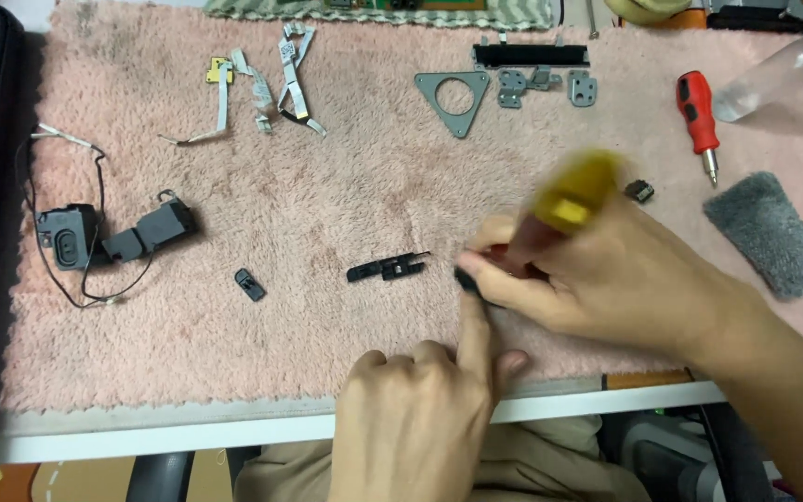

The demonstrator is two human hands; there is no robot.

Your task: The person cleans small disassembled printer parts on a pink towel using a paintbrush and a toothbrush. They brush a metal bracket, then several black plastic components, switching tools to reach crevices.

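My right hand [597,279] grips a tool with a blurred yellow handle [576,191], tip down toward a small dark part [468,279] on the pink fuzzy mat [374,167]. My left hand [420,418] comes up from the table's front edge, and its index finger presses on that dark part from below. A small black plastic piece [388,269] lies just left of the two hands, apart from them. The part under my fingers is mostly hidden.
On the mat lie two black speakers with thin wires [109,237], a small black clip [250,284], flat ribbon cables [271,84], a grey triangular bracket [454,98], metal hinges [546,85], a red screwdriver [699,116], a grey pad [773,232] and a clear bottle [773,74].
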